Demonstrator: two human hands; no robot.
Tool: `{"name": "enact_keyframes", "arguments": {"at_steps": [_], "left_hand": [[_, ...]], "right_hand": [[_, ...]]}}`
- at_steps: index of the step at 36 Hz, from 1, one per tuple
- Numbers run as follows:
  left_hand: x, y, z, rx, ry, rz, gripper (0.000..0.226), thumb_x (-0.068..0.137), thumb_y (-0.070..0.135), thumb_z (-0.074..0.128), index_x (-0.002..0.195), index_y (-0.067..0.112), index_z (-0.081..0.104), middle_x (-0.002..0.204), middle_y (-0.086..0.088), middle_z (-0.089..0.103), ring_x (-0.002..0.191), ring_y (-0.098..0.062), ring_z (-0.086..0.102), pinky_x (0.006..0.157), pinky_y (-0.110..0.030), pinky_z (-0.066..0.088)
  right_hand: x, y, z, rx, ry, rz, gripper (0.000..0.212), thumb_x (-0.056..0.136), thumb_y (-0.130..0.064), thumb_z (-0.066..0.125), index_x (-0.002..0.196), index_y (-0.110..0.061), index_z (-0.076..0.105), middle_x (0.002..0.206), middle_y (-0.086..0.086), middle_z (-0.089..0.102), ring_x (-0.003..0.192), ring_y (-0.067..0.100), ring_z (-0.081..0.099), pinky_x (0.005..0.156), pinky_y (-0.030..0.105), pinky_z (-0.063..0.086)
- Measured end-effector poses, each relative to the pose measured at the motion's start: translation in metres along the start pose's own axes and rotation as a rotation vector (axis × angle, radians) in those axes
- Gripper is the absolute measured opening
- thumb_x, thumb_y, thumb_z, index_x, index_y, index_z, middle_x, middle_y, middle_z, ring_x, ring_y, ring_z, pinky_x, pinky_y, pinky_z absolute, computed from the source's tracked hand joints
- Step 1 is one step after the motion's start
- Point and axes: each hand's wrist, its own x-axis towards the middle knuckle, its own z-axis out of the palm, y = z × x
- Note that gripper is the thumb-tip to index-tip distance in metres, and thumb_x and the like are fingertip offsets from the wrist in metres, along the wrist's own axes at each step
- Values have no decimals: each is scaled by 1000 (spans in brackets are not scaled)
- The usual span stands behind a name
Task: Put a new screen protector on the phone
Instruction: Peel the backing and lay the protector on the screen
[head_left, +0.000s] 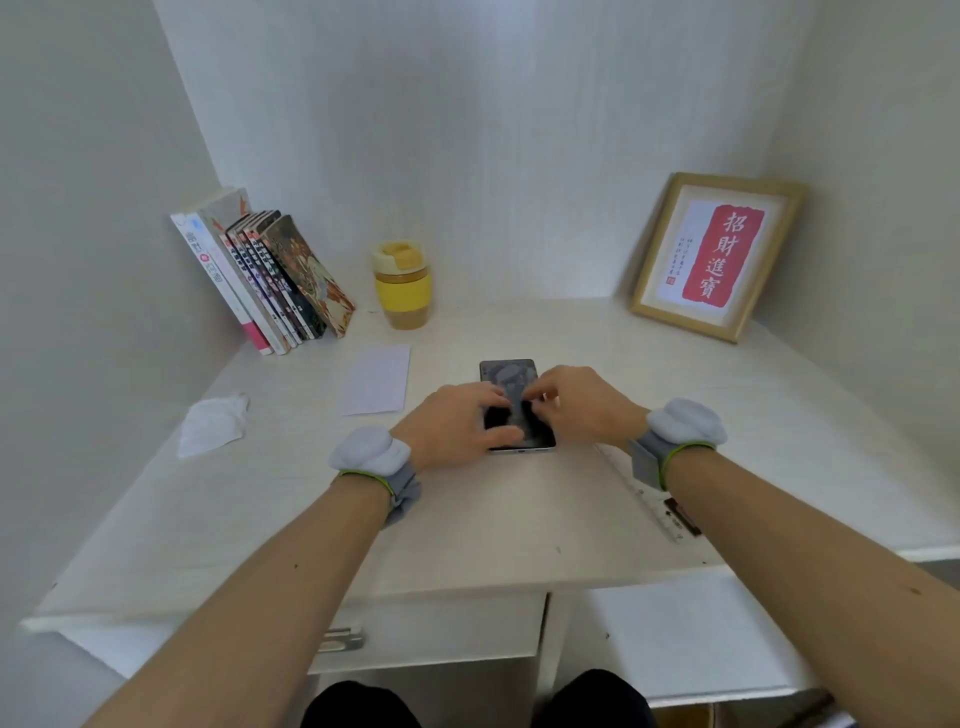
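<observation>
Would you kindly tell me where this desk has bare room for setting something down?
Bare desk lies between the phone and picture frame, and at the near-left edge. Crowded: books, cup, paper and tissue back-left.

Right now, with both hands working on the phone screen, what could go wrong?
1. The left hand and right hand both have fingers on the phone glass; fingerprints or trapped dust under the protector seem likely.
2. The screen shows cloudy patches, possibly bubbles; uneven pressing might lock them in.
3. The ruler lies under the right forearm near the desk edge; a sweep could knock it off.
</observation>
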Motion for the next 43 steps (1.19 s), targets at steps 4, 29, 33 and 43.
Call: {"name": "enact_keyframes", "arguments": {"at_steps": [4, 29, 33, 43], "left_hand": [[-8, -2, 0, 83, -50, 44, 65, 84, 57, 61, 138, 22, 51, 148, 7, 43, 139, -9, 34, 113, -26, 24], [-14, 7, 11, 348, -54, 133, 42, 98, 44, 44, 133, 25, 56, 143, 6, 50, 130, -20, 49, 100, -38, 43], [-13, 8, 11, 399, -67, 144, 42, 99, 45, 40, 136, 27, 52, 145, 6, 47, 131, -18, 47, 100, -37, 42], [-17, 11, 12, 403, -43, 138, 39, 100, 42, 40, 132, 26, 56, 137, 8, 55, 132, -12, 46, 97, -36, 44]], "right_hand": [[-12, -3, -2, -17, -43, -36, 32, 93, -14, 49, 118, -17, 69, 122, 6, 63, 111, 27, 58, 95, 34, 46], [-32, 2, 4, -150, -138, -93, 47, 96, -40, 54, 142, -32, 47, 153, -7, 37, 137, 22, 39, 114, 34, 29], [-33, 2, 4, -135, -131, -83, 47, 96, -39, 55, 142, -34, 47, 155, -6, 34, 141, 20, 35, 117, 33, 25], [-35, -1, 1, -102, -146, -53, 48, 95, -37, 56, 142, -33, 47, 155, -6, 33, 141, 20, 34, 117, 32, 24]]}}
